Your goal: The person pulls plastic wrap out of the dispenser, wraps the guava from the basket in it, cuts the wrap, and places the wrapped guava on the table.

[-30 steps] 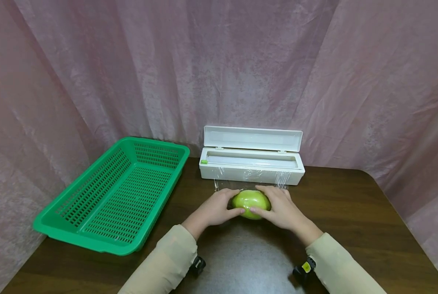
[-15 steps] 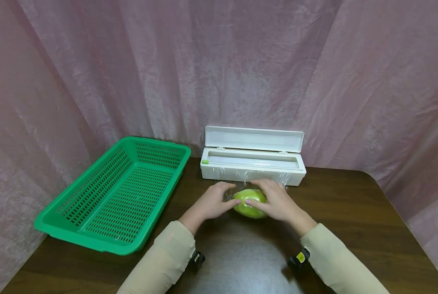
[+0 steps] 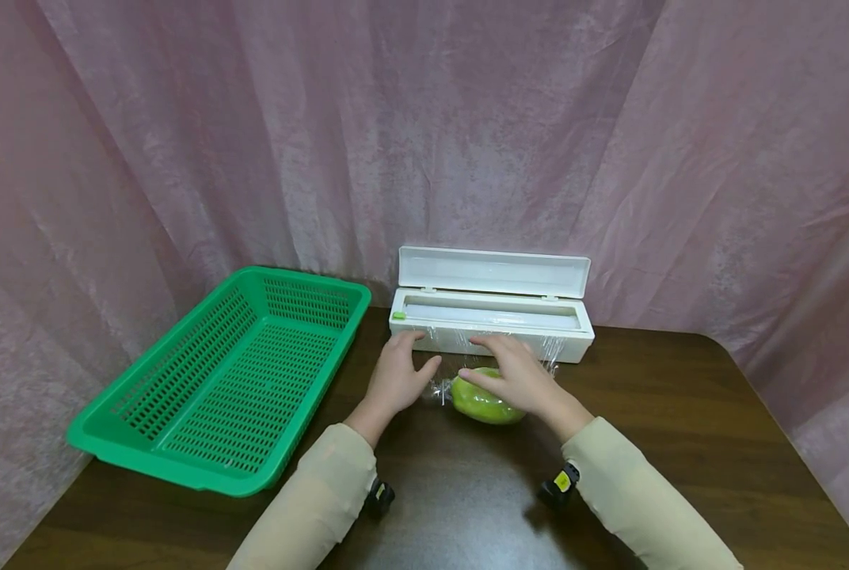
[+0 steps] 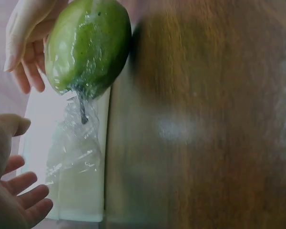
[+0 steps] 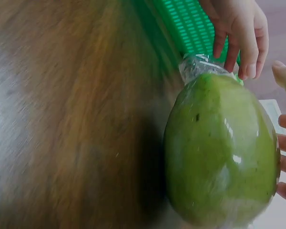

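A smooth green oval fruit lies on the table, wrapped in clear cling film. Loose film bunches at its left end and also stretches back to the white dispenser box. My left hand is apart from the fruit, off its left end, thumb and fingers spread with nothing between them. Over the fruit's upper side hovers my right hand, its fingers relaxed. The right wrist view shows those fingers behind the fruit; whether they touch it or the film, I cannot tell.
The box's lid stands raised, with a film roll inside and a small green slider at its left. A green slotted basket occupies the table's left side. Behind the wooden table hangs a pink curtain.
Both hands held the fruit's ends earlier. The left hand has let go and moved back and left; the right has loosened and shifted left over the fruit, which stays about in place.
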